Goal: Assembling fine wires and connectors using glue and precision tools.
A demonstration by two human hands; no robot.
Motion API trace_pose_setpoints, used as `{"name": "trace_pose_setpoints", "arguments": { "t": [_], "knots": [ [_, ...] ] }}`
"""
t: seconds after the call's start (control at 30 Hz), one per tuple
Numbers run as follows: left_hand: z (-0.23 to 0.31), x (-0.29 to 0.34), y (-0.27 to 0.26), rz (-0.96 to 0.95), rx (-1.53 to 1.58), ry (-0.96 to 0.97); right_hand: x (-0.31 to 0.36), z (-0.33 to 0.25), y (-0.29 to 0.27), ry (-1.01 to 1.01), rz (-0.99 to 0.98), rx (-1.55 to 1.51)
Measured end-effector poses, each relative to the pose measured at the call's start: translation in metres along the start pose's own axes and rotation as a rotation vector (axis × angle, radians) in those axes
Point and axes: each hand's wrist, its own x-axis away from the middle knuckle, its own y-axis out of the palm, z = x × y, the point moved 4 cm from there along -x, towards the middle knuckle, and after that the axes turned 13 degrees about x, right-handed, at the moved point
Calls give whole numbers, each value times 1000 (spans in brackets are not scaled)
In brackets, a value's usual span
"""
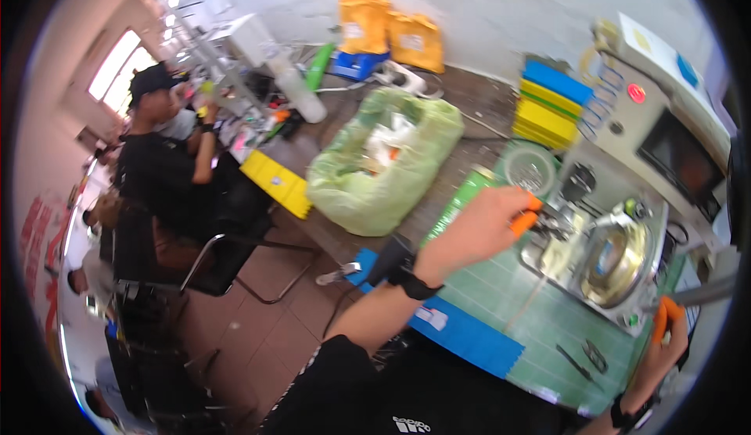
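My left hand (479,220), with orange finger covers on its fingertips, reaches over the green mat to the metal tray of the machine. Its fingers are closed beside a small shiny metal part (555,224); what they pinch is blurred. Low on the right, my right hand (665,349) also wears orange covers. Its fingers are bent together by the end of a grey bar (708,290), and anything between them is too small to tell. Between the hands, a round brass-coloured dish (614,263) sits in the machine's tray. A clear round container of small pieces (530,169) stands beyond my left hand.
The machine (626,122) has a dark screen and a red button. A green-bagged bin (375,169) stands left of my left hand, by a green box (461,196). Yellow and blue bins (547,106) are behind. Small tools (583,361) lie on the mat (501,294). A co-worker (164,145) sits far left.
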Motion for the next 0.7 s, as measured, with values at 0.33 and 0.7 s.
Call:
{"name": "trace_pose_setpoints", "arguments": {
  "t": [0.33,0.7],
  "knots": [
    [26,0,-4,49,-114,22,11,64,-9,-87,51,175],
    [36,4,-1,6,-241,-16,0,58,-11,245,-79,125]
  ]
}}
